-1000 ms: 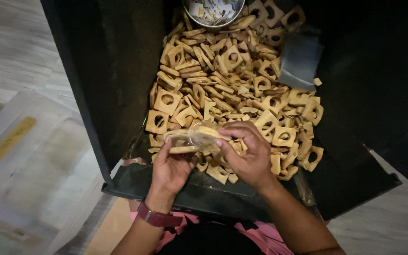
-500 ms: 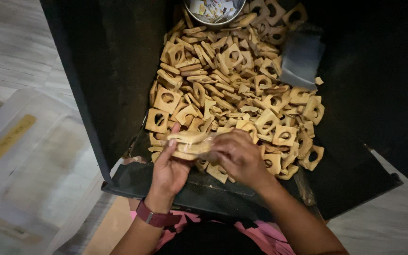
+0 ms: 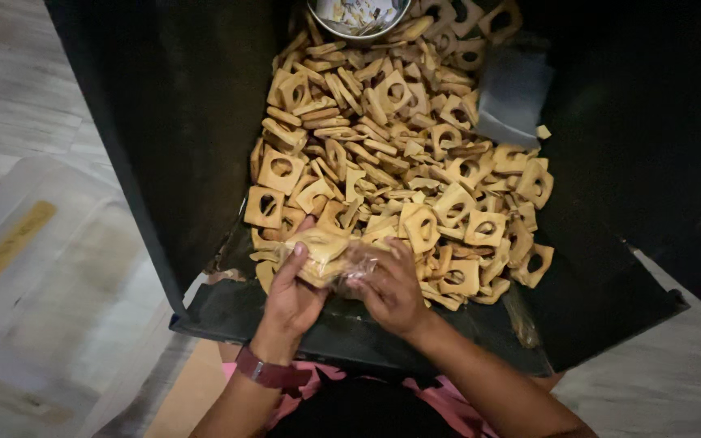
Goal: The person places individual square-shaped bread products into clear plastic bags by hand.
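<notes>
Black bin [image 3: 164,162] of tan square holed pieces [image 3: 399,146] | our left hand [image 3: 294,296] and right hand [image 3: 391,288] clamp clear plastic bag of stacked pieces [image 3: 326,253] at near edge | long axis left-right, tilted

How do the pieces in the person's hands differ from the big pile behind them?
The stack in the left hand is neatly layered and partly inside a clear bag that the right hand grips; the pile lies loose, jumbled and unbagged in the black bin. Both are tan square pieces with holes.
</notes>
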